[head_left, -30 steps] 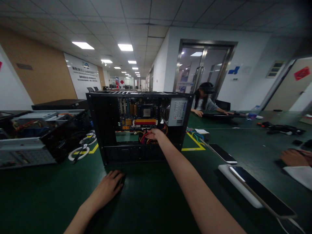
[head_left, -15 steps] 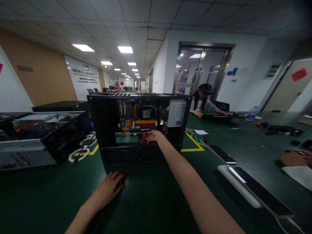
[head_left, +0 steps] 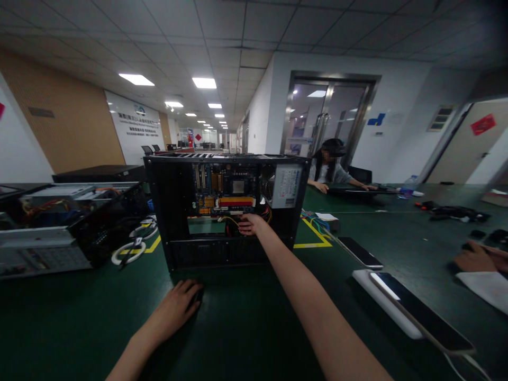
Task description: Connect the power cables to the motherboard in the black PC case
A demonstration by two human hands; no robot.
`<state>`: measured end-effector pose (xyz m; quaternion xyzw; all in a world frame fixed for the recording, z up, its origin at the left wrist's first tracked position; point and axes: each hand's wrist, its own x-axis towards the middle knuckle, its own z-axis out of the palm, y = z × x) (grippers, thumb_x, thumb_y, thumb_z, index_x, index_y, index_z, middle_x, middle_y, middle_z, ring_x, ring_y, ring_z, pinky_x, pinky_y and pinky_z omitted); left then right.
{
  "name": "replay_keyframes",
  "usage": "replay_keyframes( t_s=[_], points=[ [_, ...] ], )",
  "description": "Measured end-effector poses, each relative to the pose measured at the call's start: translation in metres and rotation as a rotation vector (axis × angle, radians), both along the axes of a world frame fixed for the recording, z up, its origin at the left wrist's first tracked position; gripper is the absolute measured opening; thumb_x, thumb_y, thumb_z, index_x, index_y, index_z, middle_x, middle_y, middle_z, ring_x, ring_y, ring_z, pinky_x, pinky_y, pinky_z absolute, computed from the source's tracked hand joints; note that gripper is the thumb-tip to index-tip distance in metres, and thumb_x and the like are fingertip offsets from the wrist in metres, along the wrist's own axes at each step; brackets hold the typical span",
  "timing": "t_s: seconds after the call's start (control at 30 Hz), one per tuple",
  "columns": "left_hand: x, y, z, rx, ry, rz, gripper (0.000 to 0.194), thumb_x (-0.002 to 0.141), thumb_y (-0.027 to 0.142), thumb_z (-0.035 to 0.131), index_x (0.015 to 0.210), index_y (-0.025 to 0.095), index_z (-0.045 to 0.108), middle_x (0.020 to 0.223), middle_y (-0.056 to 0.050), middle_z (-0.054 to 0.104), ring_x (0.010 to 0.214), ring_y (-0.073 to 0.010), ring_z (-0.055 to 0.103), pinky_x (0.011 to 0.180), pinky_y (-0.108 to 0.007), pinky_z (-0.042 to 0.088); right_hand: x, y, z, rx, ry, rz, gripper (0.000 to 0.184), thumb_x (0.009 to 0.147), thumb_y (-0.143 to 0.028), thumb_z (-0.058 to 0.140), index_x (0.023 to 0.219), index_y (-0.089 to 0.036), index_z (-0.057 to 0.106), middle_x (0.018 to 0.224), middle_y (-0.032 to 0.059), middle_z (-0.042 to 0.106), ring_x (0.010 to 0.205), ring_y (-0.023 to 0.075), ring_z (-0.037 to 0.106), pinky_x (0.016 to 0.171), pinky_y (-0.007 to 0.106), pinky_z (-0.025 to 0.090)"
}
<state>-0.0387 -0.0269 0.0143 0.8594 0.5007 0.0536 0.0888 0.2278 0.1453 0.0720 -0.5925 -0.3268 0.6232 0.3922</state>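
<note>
An open black computer case (head_left: 228, 251) stands in front of me with its side off. Inside show the motherboard (head_left: 238, 186), red and yellow memory slots (head_left: 237, 202) and the power supply (head_left: 288, 184) at upper right. My right hand (head_left: 251, 224) reaches into the lower middle, below the memory slots. Its fingers are curled round the bundle of power cables (head_left: 232, 228), most of which it hides; a yellow wire sticks out left. My left hand (head_left: 180, 301) rests on the green table before the case, fingers loosely bent; a dark patch by the thumb is unclear.
Another opened computer case (head_left: 43, 227) lies left, beside a coiled white cable (head_left: 129, 253). Two phones (head_left: 423, 312) (head_left: 359, 252) and a white box (head_left: 387, 304) lie right. One person (head_left: 335, 169) sits at the back; another person's hand (head_left: 476, 257) is at far right.
My right hand has closed more over the cables, and the red wires seen before at its fingertips are now mostly hidden. My left hand stays where it was.
</note>
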Motion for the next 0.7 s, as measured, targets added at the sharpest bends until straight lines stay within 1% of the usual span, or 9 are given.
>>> replay_keyframes(
  t_s=[0.1, 0.17, 0.23, 0.3, 0.4, 0.5, 0.6, 0.7],
  points=[
    [0.000, 0.000, 0.000, -0.004, 0.011, -0.009, 0.040, 0.081, 0.036, 0.036, 0.118, 0.024, 0.046, 0.119, -0.007, 0.046, 0.109, -0.0254, 0.043, 0.091, -0.041, 0.035, 0.001, -0.002, 0.002, 0.041, -0.048, -0.139, 0.002, 0.077, -0.018, 0.042, 0.079, -0.017, 0.044, 0.066, -0.0003, 0.053, 0.051, 0.0087, 0.052, 0.052, 0.024, 0.046],
    [0.000, 0.001, 0.001, -0.004, 0.013, -0.014, 0.040, 0.081, 0.036, 0.036, 0.117, 0.023, 0.046, 0.119, -0.006, 0.047, 0.108, -0.0247, 0.045, 0.091, -0.041, 0.035, -0.001, -0.002, 0.003, 0.111, -0.099, -0.209, 0.006, 0.077, -0.015, 0.041, 0.081, -0.017, 0.044, 0.065, -0.0006, 0.053, 0.047, 0.0070, 0.050, 0.050, 0.021, 0.044],
    [0.001, 0.001, 0.001, -0.005, 0.015, -0.015, 0.040, 0.081, 0.035, 0.036, 0.117, 0.023, 0.046, 0.118, -0.006, 0.047, 0.107, -0.0240, 0.045, 0.091, -0.040, 0.035, -0.003, 0.000, 0.001, 0.218, -0.198, -0.234, 0.008, 0.076, -0.014, 0.040, 0.081, -0.016, 0.047, 0.067, 0.0004, 0.055, 0.044, 0.0057, 0.049, 0.048, 0.019, 0.043],
    [0.001, 0.001, 0.000, -0.010, 0.019, -0.014, 0.040, 0.081, 0.036, 0.036, 0.117, 0.023, 0.046, 0.119, -0.006, 0.047, 0.107, -0.0238, 0.045, 0.091, -0.040, 0.035, -0.007, 0.003, -0.001, 0.334, -0.355, -0.208, 0.009, 0.076, -0.014, 0.042, 0.080, -0.014, 0.050, 0.069, 0.0025, 0.057, 0.044, 0.0055, 0.049, 0.047, 0.017, 0.041],
    [-0.001, 0.002, -0.002, -0.003, 0.012, -0.017, 0.040, 0.081, 0.037, 0.036, 0.118, 0.024, 0.046, 0.120, -0.006, 0.046, 0.109, -0.0243, 0.044, 0.092, -0.040, 0.034, -0.011, 0.007, -0.006, 0.496, -0.648, -0.087, 0.010, 0.072, -0.011, 0.046, 0.078, -0.012, 0.055, 0.073, 0.0056, 0.061, 0.052, 0.0076, 0.054, 0.049, 0.016, 0.040],
    [-0.002, 0.002, -0.003, -0.002, 0.001, -0.017, 0.040, 0.081, 0.038, 0.036, 0.118, 0.024, 0.046, 0.120, -0.006, 0.046, 0.109, -0.0250, 0.043, 0.092, -0.041, 0.034, -0.016, 0.009, -0.010, 0.608, -0.868, 0.099, 0.014, 0.070, -0.008, 0.046, 0.076, -0.012, 0.059, 0.074, 0.0068, 0.063, 0.060, 0.0096, 0.057, 0.053, 0.015, 0.040],
    [-0.001, 0.001, -0.001, -0.007, -0.012, -0.014, 0.039, 0.080, 0.037, 0.037, 0.117, 0.025, 0.046, 0.119, -0.005, 0.047, 0.108, -0.0247, 0.044, 0.091, -0.041, 0.034, -0.021, 0.011, -0.015, 0.641, -0.979, 0.310, 0.017, 0.070, -0.008, 0.045, 0.076, -0.010, 0.061, 0.072, 0.0068, 0.064, 0.059, 0.0095, 0.058, 0.054, 0.015, 0.040],
    [0.001, 0.000, 0.002, 0.002, -0.014, -0.009, 0.039, 0.080, 0.037, 0.038, 0.116, 0.025, 0.047, 0.118, -0.005, 0.048, 0.107, -0.0248, 0.045, 0.090, -0.041, 0.035, -0.025, 0.012, -0.020, 0.606, -1.038, 0.459, 0.018, 0.069, -0.008, 0.046, 0.078, -0.010, 0.061, 0.071, 0.0067, 0.064, 0.054, 0.0091, 0.056, 0.051, 0.015, 0.039]
  ],
)
